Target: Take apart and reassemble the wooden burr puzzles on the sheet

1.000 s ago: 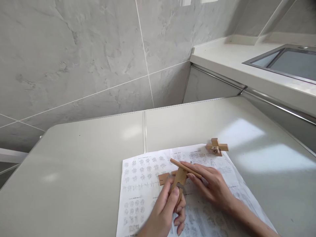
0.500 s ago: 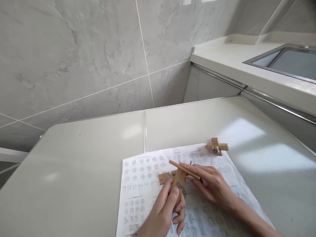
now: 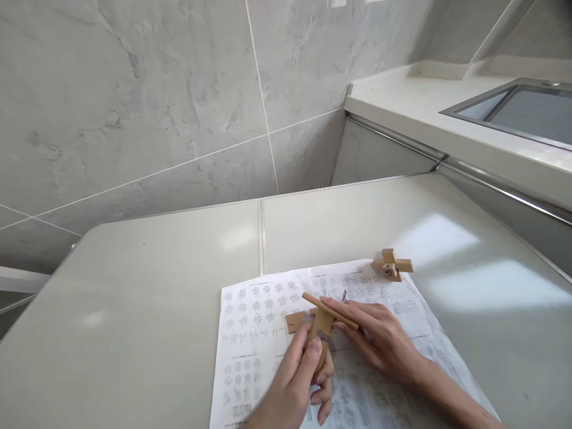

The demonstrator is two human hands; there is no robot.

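My left hand (image 3: 301,378) is closed around a flat wooden puzzle piece (image 3: 320,325), thumb on its near face. Across the top of that piece lies a long thin wooden piece (image 3: 333,310), tilted down to the right. My right hand (image 3: 379,333) pinches this long piece near its right end, fingers above and thumb below. The two pieces touch; whether they interlock I cannot tell. Just behind my left fingers, another flat wooden piece (image 3: 295,322) rests on the printed sheet (image 3: 241,345). A small dark object (image 3: 344,295) shows behind my right fingers, too small to name.
An assembled wooden cross-shaped puzzle (image 3: 389,266) with a dark mark sits at the sheet's far right corner. The sheet lies on a pale glossy table (image 3: 143,322) with a seam. Behind is a grey tiled wall (image 3: 170,89); a counter with a sink (image 3: 518,113) stands at right.
Both hands and the two held pieces have shifted slightly to the left. The grips look the same, and the pieces on the sheet have stayed put.
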